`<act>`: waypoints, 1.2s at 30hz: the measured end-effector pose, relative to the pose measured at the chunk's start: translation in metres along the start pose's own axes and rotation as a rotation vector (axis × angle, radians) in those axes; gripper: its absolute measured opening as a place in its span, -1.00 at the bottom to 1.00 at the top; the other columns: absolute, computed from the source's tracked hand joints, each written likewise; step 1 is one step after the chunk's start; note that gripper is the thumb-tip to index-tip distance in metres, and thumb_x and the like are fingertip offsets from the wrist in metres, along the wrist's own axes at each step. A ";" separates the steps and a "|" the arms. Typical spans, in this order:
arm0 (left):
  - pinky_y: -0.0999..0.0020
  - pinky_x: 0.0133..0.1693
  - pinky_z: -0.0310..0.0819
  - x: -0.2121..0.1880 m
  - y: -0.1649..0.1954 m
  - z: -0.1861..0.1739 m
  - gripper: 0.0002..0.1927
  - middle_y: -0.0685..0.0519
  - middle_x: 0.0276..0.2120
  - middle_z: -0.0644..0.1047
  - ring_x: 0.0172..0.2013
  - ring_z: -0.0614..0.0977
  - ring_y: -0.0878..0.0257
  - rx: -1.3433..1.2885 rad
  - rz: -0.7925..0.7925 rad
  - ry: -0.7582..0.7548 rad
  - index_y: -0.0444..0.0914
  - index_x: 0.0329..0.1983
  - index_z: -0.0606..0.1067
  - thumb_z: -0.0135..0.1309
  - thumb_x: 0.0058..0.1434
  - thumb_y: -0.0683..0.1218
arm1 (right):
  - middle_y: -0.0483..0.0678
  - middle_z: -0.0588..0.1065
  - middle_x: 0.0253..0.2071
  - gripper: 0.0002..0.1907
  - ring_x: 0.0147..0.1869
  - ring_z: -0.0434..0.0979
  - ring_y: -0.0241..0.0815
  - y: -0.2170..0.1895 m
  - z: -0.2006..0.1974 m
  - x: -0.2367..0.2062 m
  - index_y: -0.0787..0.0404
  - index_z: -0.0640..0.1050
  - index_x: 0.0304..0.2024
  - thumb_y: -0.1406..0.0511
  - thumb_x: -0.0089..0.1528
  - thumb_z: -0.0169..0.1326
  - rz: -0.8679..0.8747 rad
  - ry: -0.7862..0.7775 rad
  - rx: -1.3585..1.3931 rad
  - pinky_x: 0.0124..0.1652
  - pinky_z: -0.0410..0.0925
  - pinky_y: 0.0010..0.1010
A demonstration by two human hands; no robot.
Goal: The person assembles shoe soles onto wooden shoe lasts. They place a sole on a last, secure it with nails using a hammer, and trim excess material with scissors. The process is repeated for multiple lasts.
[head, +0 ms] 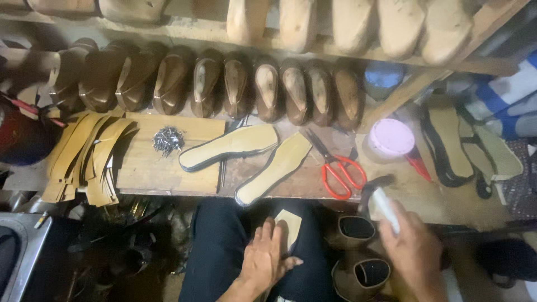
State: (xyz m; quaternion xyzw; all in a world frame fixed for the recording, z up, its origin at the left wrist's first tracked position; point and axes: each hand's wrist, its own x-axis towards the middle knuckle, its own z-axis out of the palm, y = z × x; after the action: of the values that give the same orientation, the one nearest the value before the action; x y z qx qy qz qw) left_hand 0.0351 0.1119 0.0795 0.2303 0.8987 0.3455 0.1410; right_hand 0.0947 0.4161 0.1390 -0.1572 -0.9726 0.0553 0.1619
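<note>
While the left hand (267,258) presses flat on a tan insole piece (288,226), the right hand (411,241) grips a hammer (380,197) — fingers closed.

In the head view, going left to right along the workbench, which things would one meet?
Stack of tan cut pieces → pile of nails → two soles → red-handled scissors → pink round lid.

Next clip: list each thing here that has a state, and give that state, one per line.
left hand: flat on a tan sole piece on the lap
tan sole piece: partly covered
right hand: closed on a hammer
hammer: raised, blurred
red-handled scissors: closed, lying flat
two insoles: lying flat
nails: heaped
pink container: lid on
</note>
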 end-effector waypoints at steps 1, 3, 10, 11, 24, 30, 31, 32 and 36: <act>-0.02 0.00 0.44 0.000 0.000 -0.002 -0.10 -0.29 0.23 0.28 0.11 0.42 -0.25 -0.006 0.013 0.012 -0.34 0.24 0.24 0.42 -0.04 0.12 | 0.10 0.54 -0.16 -0.50 -0.14 0.58 0.17 0.008 -0.006 0.008 -0.01 0.52 0.23 0.15 0.22 0.13 0.023 -0.035 -0.081 -0.15 0.45 -0.09; 0.01 0.06 0.43 0.000 -0.002 -0.006 -0.13 -0.26 0.20 0.30 0.12 0.42 -0.20 -0.048 -0.008 0.005 -0.31 0.24 0.24 0.40 -0.03 0.09 | 0.08 0.52 -0.21 -0.50 -0.16 0.57 0.16 0.021 -0.015 0.020 -0.03 0.53 0.24 0.14 0.22 0.13 0.026 -0.071 -0.195 -0.13 0.44 -0.08; 0.27 0.24 0.30 -0.003 -0.036 -0.024 -0.03 -0.15 0.30 0.38 0.27 0.44 0.06 -0.994 -0.006 -0.080 -0.22 0.41 0.21 0.39 -0.08 -0.06 | 0.04 0.54 -0.15 -0.68 -0.04 0.53 0.12 0.018 -0.009 0.034 0.09 0.60 0.00 0.25 0.19 0.12 -0.179 0.133 -0.088 -0.07 0.41 -0.13; 0.31 0.26 0.26 -0.006 -0.043 -0.026 0.00 -0.16 0.35 0.36 0.30 0.42 0.09 -1.286 0.007 -0.137 -0.21 0.46 0.18 0.36 -0.06 -0.09 | 0.04 0.54 -0.13 -0.74 0.00 0.53 0.11 0.009 -0.004 0.035 0.09 0.61 -0.05 0.28 0.20 0.10 -0.209 0.183 0.039 -0.05 0.41 -0.15; 0.44 -0.14 0.47 -0.044 -0.094 -0.035 -0.60 0.06 -0.22 0.65 -0.23 0.57 0.36 -1.078 -0.225 0.154 -0.33 0.08 0.57 0.15 0.22 -0.04 | 0.02 0.60 -0.12 -0.41 -0.05 0.63 0.02 -0.056 0.037 0.130 -0.03 0.57 0.15 0.03 0.08 0.29 -0.074 -0.466 0.142 -0.07 0.43 -0.18; 0.45 -0.18 0.48 -0.045 -0.102 -0.020 -0.67 0.07 -0.26 0.64 -0.27 0.57 0.39 -1.043 -0.275 0.370 -0.35 -0.02 0.61 0.14 0.25 -0.05 | -0.04 0.68 -0.18 -0.31 -0.13 0.68 -0.18 -0.047 0.054 0.144 0.00 0.49 0.24 0.08 0.06 0.31 0.012 -0.562 0.218 -0.09 0.46 -0.30; 0.45 -0.20 0.46 -0.044 -0.102 -0.019 -0.68 0.06 -0.27 0.63 -0.28 0.55 0.39 -1.067 -0.283 0.381 -0.37 -0.02 0.61 0.14 0.27 -0.06 | -0.05 0.69 -0.18 -0.33 -0.14 0.68 -0.21 -0.045 0.055 0.142 0.05 0.48 0.25 0.13 0.08 0.29 0.033 -0.550 0.308 -0.10 0.45 -0.33; 0.44 -0.22 0.44 -0.042 -0.101 -0.018 -0.68 0.05 -0.28 0.62 -0.30 0.53 0.38 -1.091 -0.290 0.391 -0.38 -0.02 0.62 0.14 0.28 -0.07 | -0.05 0.70 -0.19 -0.35 -0.15 0.68 -0.24 -0.042 0.056 0.139 0.09 0.47 0.25 0.17 0.11 0.27 0.056 -0.535 0.397 -0.11 0.44 -0.35; 0.37 -0.21 0.51 -0.035 -0.098 -0.024 -0.66 -0.01 -0.24 0.63 -0.30 0.60 0.31 -1.479 -0.257 0.458 -0.40 0.02 0.52 0.07 0.27 -0.09 | -0.01 0.65 -0.21 -0.41 -0.30 0.58 -0.20 -0.043 0.054 0.100 0.18 0.45 0.29 0.31 0.17 0.16 0.357 -0.421 0.886 -0.25 0.40 -0.38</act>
State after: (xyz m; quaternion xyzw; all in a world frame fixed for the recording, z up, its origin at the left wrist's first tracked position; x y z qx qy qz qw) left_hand 0.0240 0.0160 0.0331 -0.1063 0.4618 0.8740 0.1080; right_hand -0.0256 0.4054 0.1247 -0.2225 -0.8255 0.5187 0.0021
